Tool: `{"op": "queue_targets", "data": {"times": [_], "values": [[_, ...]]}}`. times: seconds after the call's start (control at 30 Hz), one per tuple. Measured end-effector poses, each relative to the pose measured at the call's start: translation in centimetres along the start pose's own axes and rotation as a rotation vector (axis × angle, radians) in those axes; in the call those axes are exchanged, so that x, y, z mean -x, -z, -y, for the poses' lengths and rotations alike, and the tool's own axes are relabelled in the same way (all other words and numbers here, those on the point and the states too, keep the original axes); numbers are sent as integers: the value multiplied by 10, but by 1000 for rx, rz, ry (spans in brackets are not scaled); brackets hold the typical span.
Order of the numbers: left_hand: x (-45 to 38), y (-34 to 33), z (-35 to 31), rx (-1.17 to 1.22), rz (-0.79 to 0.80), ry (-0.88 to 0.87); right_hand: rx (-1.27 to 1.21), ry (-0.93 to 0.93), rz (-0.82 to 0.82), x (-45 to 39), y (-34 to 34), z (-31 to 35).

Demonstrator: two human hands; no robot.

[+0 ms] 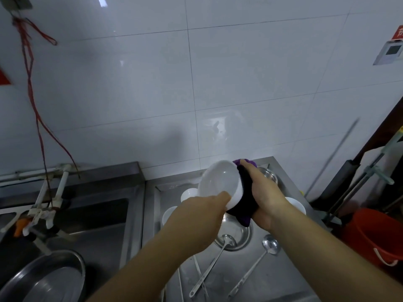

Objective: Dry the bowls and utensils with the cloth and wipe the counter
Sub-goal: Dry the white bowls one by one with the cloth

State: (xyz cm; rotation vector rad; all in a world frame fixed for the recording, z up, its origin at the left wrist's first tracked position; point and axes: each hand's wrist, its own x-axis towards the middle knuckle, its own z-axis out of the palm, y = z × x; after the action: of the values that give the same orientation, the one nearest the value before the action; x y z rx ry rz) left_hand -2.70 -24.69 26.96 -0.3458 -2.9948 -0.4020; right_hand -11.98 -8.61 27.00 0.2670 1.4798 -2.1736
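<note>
My left hand (200, 216) grips the near rim of a white bowl (218, 182), tilted on its side above the steel counter (283, 269). My right hand (261, 192) holds a dark purple cloth (244, 205) pressed against the bowl's outer wall. Below, two steel ladles (209, 267) (257, 264) lie on the counter, one resting in a steel bowl (237, 236). More white bowls (187, 194) (169, 214) (296, 204) stand on the counter, partly hidden by my hands.
A steel sink (87, 219) with a tap (43, 205) lies to the left, a large steel basin (50, 277) in its near corner. An orange bucket (375, 234) and mop handles (359, 184) stand at the right. Tiled wall behind.
</note>
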Motion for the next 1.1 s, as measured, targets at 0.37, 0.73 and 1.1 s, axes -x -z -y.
{"op": "queue_targets", "data": {"times": [0.37, 0.73, 1.1], "values": [[2, -35, 6, 91, -220, -125, -108, -110, -96, -7, 31, -28], [-33, -80, -2, 1524, -78, 864, -161, -56, -191, -27, 80, -45], [-92, -131, -43, 1339, 95, 822, 175, 91, -402, -43, 178, -31]]}}
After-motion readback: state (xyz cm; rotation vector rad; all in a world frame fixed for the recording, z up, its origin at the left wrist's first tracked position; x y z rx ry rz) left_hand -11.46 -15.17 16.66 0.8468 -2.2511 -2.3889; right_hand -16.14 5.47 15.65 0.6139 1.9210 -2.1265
